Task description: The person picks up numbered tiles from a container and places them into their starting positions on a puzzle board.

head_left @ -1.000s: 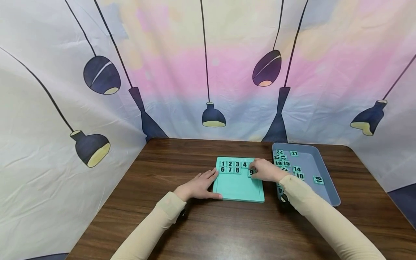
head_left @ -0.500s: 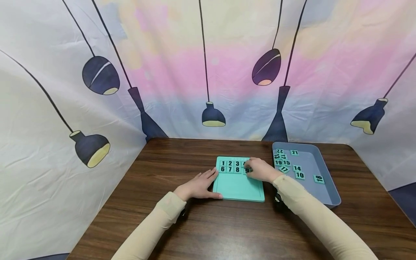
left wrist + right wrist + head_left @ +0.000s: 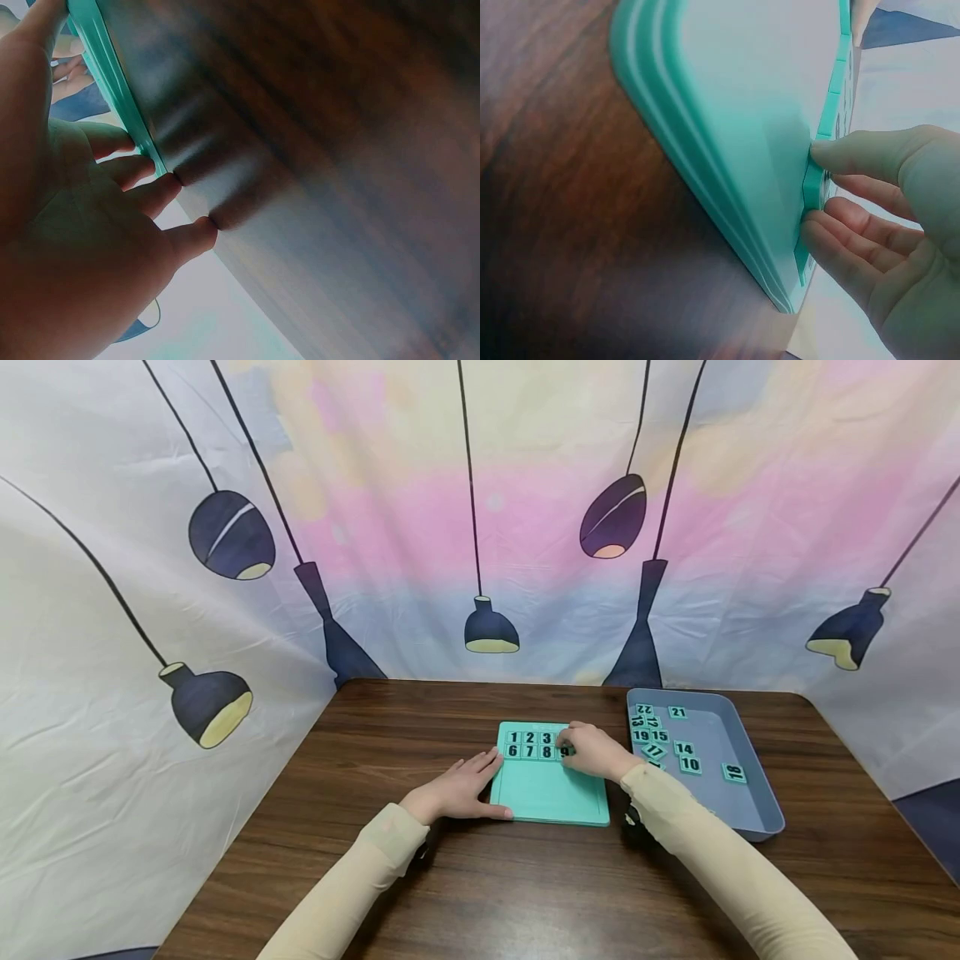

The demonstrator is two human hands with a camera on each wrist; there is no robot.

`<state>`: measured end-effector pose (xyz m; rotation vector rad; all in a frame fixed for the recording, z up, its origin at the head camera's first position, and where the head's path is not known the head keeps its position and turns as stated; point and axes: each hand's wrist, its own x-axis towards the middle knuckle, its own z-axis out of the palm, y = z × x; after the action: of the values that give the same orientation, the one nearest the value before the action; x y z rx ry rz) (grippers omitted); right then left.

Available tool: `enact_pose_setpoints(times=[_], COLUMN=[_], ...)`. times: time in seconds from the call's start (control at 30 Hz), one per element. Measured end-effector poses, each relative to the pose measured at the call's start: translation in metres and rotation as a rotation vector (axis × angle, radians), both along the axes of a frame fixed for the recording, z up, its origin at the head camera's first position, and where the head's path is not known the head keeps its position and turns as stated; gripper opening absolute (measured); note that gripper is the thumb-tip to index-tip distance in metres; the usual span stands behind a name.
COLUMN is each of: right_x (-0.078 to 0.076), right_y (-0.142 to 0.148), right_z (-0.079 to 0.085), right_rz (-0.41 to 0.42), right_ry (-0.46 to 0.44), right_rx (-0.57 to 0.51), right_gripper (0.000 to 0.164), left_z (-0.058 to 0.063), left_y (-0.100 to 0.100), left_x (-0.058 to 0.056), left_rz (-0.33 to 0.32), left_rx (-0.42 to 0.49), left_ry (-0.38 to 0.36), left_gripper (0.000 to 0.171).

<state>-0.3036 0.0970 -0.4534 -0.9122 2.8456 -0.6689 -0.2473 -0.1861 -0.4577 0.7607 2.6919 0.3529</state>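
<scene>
A turquoise number board (image 3: 553, 795) lies flat on the wooden table. In its upper left sit number tiles (image 3: 530, 745) in two rows, with 1, 2, 3 above 6, 7, 8. My right hand (image 3: 597, 754) pinches the tile marked 9 (image 3: 813, 187) between thumb and fingers, beside the 8 at the end of the second row. That hand covers the board's upper right. With fingers spread, my left hand (image 3: 459, 789) rests along the board's left edge, its thumb at the near left corner. The left wrist view shows its fingertips (image 3: 196, 231) on the tabletop and board edge.
To the right of the board stands a grey-blue tray (image 3: 753, 793) holding several loose tiles, among them 21, 14, 10 and 18 (image 3: 733, 772). The right forearm crosses its near left corner. A patterned cloth (image 3: 420, 527) hangs behind the table (image 3: 420, 710).
My right hand has moved left across the board, sliding the 9 tile from a gap in the second row up beside the 8. The left hand has stayed in place.
</scene>
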Motion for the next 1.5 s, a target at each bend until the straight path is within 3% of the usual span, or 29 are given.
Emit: enact_pose_setpoints(times=[0.3,0.47,0.67,0.9,1.27,1.5], right_x=[-0.001,-0.007,-0.010,-0.005,0.008,0.018], right_y=[0.005,0.020,0.050,0.098,0.171,0.193], right_z=[0.003,0.014,0.033,0.043,0.038,0.024], right_rz=[0.003,-0.019,-0.062,-0.128,-0.164,-0.181], right_ry=[-0.020,-0.037,-0.036,-0.053,-0.075,-0.116], right_rx=[-0.005,-0.025,-0.044,-0.013,0.010,0.028], right_gripper=[0.029,0.032,0.034,0.038,0.037,0.040], left_z=[-0.002,-0.002,-0.002,-0.005,-0.004,-0.002], left_y=[0.001,0.000,0.000,0.001,0.001,0.001], left_x=[0.000,0.000,-0.002,-0.005,-0.005,-0.003], left_rz=[-0.010,-0.022,-0.034,-0.063,-0.098,-0.098], left_rx=[0.013,0.019,0.012,0.013,0.007,0.009], left_ry=[-0.004,-0.006,0.009,0.028,0.048,0.046], left_gripper=[0.100,0.101,0.101,0.103,0.100,0.099])
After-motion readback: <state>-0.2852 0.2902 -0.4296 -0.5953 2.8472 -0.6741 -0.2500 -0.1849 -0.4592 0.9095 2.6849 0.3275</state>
